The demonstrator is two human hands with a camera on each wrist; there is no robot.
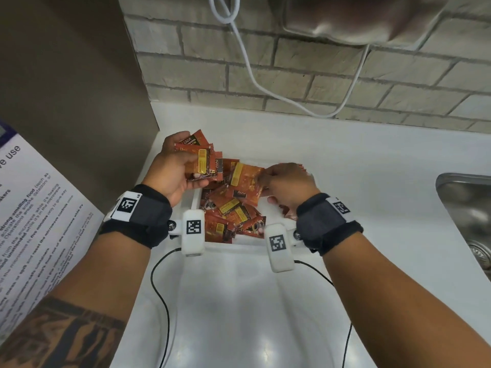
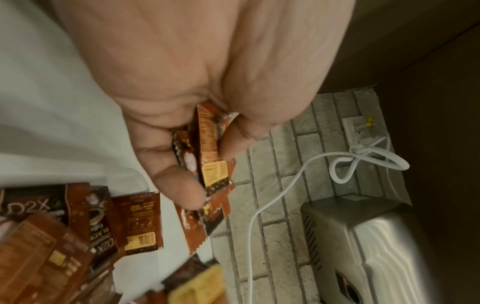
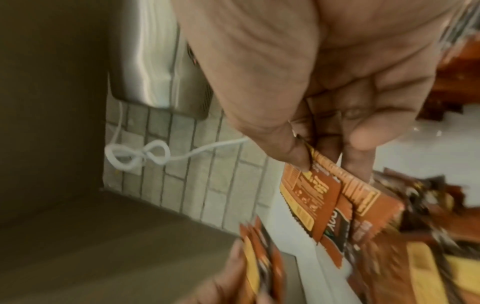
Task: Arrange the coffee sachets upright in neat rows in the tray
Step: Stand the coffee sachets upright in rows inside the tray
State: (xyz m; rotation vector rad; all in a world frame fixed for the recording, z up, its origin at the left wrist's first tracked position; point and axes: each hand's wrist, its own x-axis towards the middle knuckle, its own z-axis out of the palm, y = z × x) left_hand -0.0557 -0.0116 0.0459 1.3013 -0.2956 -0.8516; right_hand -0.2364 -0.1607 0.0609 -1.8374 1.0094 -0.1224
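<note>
A white tray (image 1: 196, 197) on the white counter holds a loose heap of orange-brown coffee sachets (image 1: 231, 211) lying flat and crossed. My left hand (image 1: 176, 168) grips a small stack of sachets (image 1: 203, 163) above the tray's far left corner; the left wrist view shows the stack of sachets (image 2: 210, 164) pinched between thumb and fingers. My right hand (image 1: 285, 181) pinches a couple of sachets (image 1: 245, 181) over the heap's right side, and the right wrist view shows these sachets (image 3: 335, 197) between thumb and forefinger. The tray's right part is hidden by my right hand.
A brick-tile wall (image 1: 292, 70) rises behind the counter, with a steel hand dryer (image 1: 366, 19) and its white cable (image 1: 249, 65) hanging. A steel sink (image 1: 467, 216) lies at the right. A brown panel and a printed notice (image 1: 34, 216) stand at the left.
</note>
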